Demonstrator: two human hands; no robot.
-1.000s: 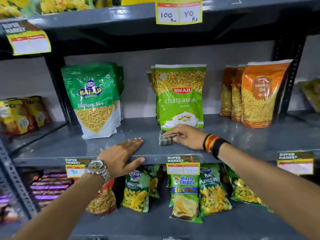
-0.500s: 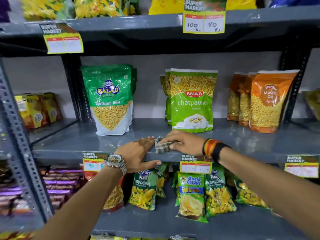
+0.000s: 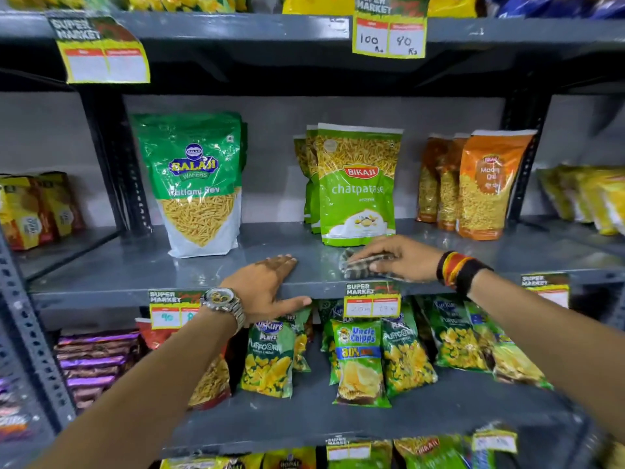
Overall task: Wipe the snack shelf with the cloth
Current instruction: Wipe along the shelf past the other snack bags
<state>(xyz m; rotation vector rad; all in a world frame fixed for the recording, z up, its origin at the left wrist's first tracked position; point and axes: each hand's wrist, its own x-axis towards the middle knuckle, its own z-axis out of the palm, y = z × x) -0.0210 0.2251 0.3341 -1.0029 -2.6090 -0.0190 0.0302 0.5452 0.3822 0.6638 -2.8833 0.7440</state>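
Note:
The grey metal snack shelf (image 3: 142, 269) runs across the middle of the view. My right hand (image 3: 395, 257) presses a small checked cloth (image 3: 351, 264) flat on the shelf, just in front of the green Bikaji chatpatase packets (image 3: 358, 184). My left hand (image 3: 267, 287), with a wristwatch, rests on the shelf's front edge to the left of the cloth, fingers spread on top and thumb under the lip. It holds nothing. Much of the cloth is hidden under my right fingers.
A green Balaji sev bag (image 3: 196, 184) stands at left on the shelf, orange Moong Dal packets (image 3: 487, 184) at right. Price tags (image 3: 372, 301) hang on the front edge. Puffcorn and chips packets (image 3: 358, 360) lie on the shelf below. Dark uprights (image 3: 111, 164) frame the bay.
My right hand has slid the cloth back to the right along the shelf, away from my left hand. The left hand stays on the front edge. The camera has moved closer.

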